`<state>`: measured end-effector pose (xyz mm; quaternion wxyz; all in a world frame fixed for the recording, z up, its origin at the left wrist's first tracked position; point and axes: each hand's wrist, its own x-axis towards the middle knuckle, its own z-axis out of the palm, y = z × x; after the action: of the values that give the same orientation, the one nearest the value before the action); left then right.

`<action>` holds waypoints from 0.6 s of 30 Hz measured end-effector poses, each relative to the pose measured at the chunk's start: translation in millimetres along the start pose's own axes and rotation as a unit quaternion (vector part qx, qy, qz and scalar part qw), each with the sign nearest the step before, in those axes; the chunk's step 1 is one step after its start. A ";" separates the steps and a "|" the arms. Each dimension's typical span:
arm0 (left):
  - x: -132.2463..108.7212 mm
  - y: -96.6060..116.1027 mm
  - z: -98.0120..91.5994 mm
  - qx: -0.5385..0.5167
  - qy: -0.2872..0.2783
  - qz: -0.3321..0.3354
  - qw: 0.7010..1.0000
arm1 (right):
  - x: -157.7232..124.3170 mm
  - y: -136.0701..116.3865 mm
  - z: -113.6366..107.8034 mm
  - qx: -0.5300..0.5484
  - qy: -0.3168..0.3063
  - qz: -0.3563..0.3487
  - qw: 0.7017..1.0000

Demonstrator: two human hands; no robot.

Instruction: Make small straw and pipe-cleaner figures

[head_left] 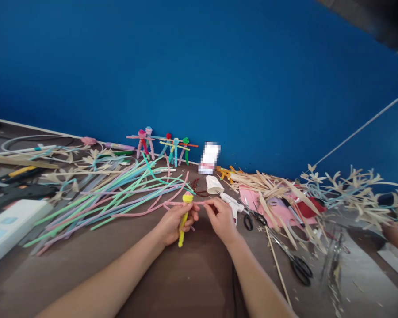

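Note:
My left hand [175,224] grips a yellow pipe-cleaner figure [183,223], which stands upright in the fingers with a pink and yellow coiled top. A pink pipe cleaner [185,203] runs sideways from that top to my right hand [221,220], whose thumb and fingers pinch its far end. Behind the hands, a loose heap of pastel pipe cleaners [112,198] fans out to the left, and its nearest strands lie close to my left hand. A white hot glue gun [232,205] lies just beyond my right hand.
Several finished pipe-cleaner figures [162,148] stand against the blue wall [199,66]. Black-handled scissors [252,219] and larger scissors [298,269] lie to the right among dried palm strips [265,185]. A white power strip [9,229] sits at left. A co-worker's hand [397,234] enters at right.

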<state>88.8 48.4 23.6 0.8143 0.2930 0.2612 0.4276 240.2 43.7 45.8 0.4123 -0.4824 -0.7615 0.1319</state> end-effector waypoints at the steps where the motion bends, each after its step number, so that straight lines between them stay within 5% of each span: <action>1: 0.0 -0.2 -0.5 0.003 -0.002 0.001 1.000 | -0.1 0.1 -0.3 -0.003 -0.002 -0.002 1.000; 18: -0.6 0.7 -3.2 -0.026 -0.011 0.005 1.000 | -2.0 5.4 0.8 -0.003 -0.029 -0.005 1.000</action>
<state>86.0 49.0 21.9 0.8224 0.2776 0.2397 0.4349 243.4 44.9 41.0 0.3893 -0.4757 -0.7761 0.1409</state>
